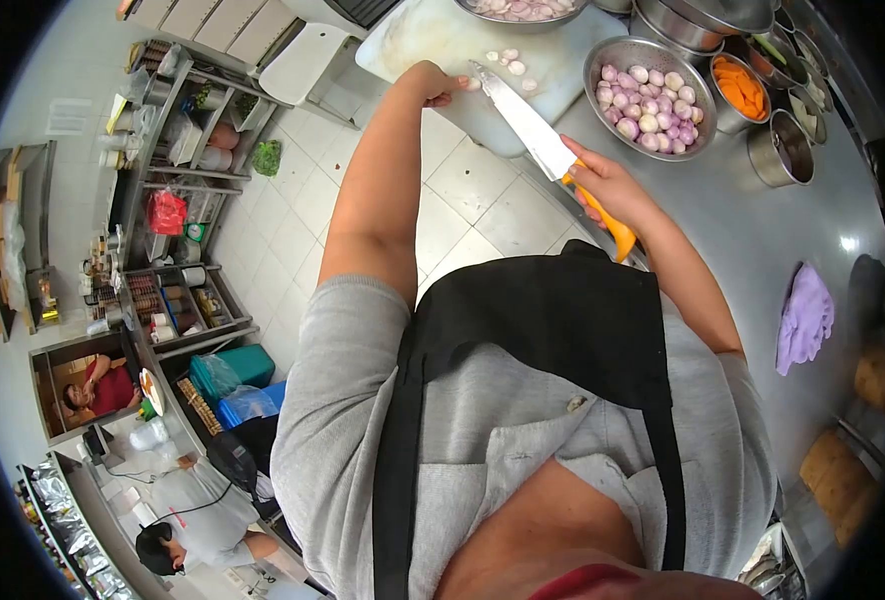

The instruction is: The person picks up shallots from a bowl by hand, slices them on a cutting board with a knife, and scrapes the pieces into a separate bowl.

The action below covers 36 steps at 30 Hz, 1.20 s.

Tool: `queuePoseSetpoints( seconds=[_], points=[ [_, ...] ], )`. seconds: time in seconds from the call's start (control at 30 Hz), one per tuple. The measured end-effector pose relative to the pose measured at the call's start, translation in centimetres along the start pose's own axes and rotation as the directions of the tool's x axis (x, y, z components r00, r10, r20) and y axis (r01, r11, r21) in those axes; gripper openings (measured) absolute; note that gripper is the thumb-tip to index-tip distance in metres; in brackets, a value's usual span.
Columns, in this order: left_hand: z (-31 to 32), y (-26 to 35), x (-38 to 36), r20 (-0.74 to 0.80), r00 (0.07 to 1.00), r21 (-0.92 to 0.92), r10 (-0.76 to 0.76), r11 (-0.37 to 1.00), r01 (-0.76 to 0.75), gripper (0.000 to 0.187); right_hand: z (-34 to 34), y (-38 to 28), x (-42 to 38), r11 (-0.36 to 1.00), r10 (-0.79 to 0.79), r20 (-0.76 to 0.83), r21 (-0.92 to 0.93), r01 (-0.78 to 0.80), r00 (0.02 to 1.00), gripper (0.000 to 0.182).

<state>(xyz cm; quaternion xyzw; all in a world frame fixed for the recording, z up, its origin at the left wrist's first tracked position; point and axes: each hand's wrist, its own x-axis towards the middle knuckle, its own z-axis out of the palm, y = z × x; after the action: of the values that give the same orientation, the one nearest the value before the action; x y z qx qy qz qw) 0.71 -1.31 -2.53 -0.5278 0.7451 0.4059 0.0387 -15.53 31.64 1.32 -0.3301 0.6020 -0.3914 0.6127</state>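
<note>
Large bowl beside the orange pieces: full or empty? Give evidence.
The bowl is well filled, not empty: pale purple bulbs cover its base, inside a bare rim.

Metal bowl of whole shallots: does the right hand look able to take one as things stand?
Probably not: the bowl is open and near, but the right hand is wrapped around the knife, which it would likely have to set down.

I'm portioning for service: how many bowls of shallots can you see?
2: the sliced-shallot bowl at the far end of the board, cut off by the picture's edge, and the whole-shallot bowl to the board's right. More may be hidden.
</note>
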Motion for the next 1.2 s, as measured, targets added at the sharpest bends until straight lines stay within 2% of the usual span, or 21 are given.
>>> queuePoseSetpoints(
  seconds=[0.13,0.2,0.23,0.3,0.33,0.4,0.53,0.6,0.63,0.7,0.73,0.8,0.93,1.0,1.13,1.2],
  points=[
    [-0.7,1.3,-1.5,0.029,1.0,0.045,0.005,0.999,-0.006,0.048,1.0,-0.6,0.6,0.999,-0.007,-0.024,-0.035,0.006,1.0,0.05],
    [-0.5,2.9,-3.2,0.02,1.0,0.251,0.013,0.968,-0.018,0.045,0.9,-0.5,0.9,0.997,-0.016,-0.024,-0.076,0.014,1.0,0.051],
    [-0.1,2.6,-2.9,0.022,1.0,0.252,0.013,0.968,-0.018,0.045,0.7,-0.6,0.8,0.997,-0.015,-0.026,-0.074,0.013,1.0,0.051],
    [0.7,1.6,-2.2,-0.108,0.985,0.221,0.136,0.969,-0.109,0.053,0.2,-1.0,0.7,0.994,-0.019,0.004,-0.107,0.019,1.0,0.051],
    [0.7,1.4,-1.9,-0.109,0.985,0.222,0.136,0.969,-0.109,0.053,0.0,-0.9,0.7,0.994,-0.021,0.005,-0.107,0.021,1.0,0.051],
    [0.6,1.2,-1.6,-0.088,0.98,0.049,0.177,0.984,-0.173,0.05,-0.3,-0.6,0.8,0.993,-0.028,0.021,-0.111,0.03,0.999,0.052],
    [2.3,4.1,-4.5,-0.183,0.974,0.067,0.13,0.991,-0.12,0.037,0.2,-0.5,0.7,0.99,-0.053,0.009,-0.134,0.054,0.999,0.052],
    [3.3,3.8,-4.6,-0.311,0.918,0.205,0.245,0.961,-0.187,0.035,0.2,-0.4,0.7,0.992,-0.043,0.008,-0.119,0.044,0.999,0.052],
    [3.3,4.1,-4.9,-0.312,0.917,0.207,0.249,0.96,-0.19,0.035,0.1,-0.4,0.7,0.992,-0.046,0.006,-0.119,0.047,0.999,0.052],
    [3.0,4.5,-5.7,-0.284,0.917,0.367,0.278,0.916,-0.164,0.039,-0.2,-0.2,0.6,0.994,-0.05,0.013,-0.097,0.051,0.999,0.052],
    [2.8,3.7,-5.1,-0.285,0.917,0.367,0.279,0.916,-0.164,0.039,-0.3,-0.2,0.4,0.994,-0.051,0.014,-0.097,0.052,0.999,0.052],
    [2.3,2.1,-4.1,-0.217,0.876,0.463,0.43,0.836,-0.295,0.042,-0.7,-0.1,-0.1,0.997,-0.042,-0.016,-0.065,0.041,0.999,0.052],
    [1.7,1.7,-4.8,-0.14,0.865,0.382,0.482,0.832,-0.402,0.045,-1.1,0.4,-0.8,0.999,-0.037,-0.03,-0.009,0.037,0.999,0.049],
    [1.6,1.8,-5.9,-0.247,0.87,0.31,0.427,0.885,-0.347,0.043,-1.0,0.5,-1.1,0.998,-0.036,0.017,0.05,0.036,0.999,0.05],
    [1.5,0.8,-4.5,-0.225,0.908,0.294,0.354,0.913,-0.283,0.04,-0.4,0.7,-1.4,0.995,-0.001,0.044,0.104,-0.003,0.999,0.05],
    [1.6,0.3,-3.5,-0.178,0.948,0.116,0.263,0.962,-0.245,0.034,-0.3,1.2,-1.0,0.991,-0.014,0.062,0.135,0.006,0.998,0.05]
  ],
)
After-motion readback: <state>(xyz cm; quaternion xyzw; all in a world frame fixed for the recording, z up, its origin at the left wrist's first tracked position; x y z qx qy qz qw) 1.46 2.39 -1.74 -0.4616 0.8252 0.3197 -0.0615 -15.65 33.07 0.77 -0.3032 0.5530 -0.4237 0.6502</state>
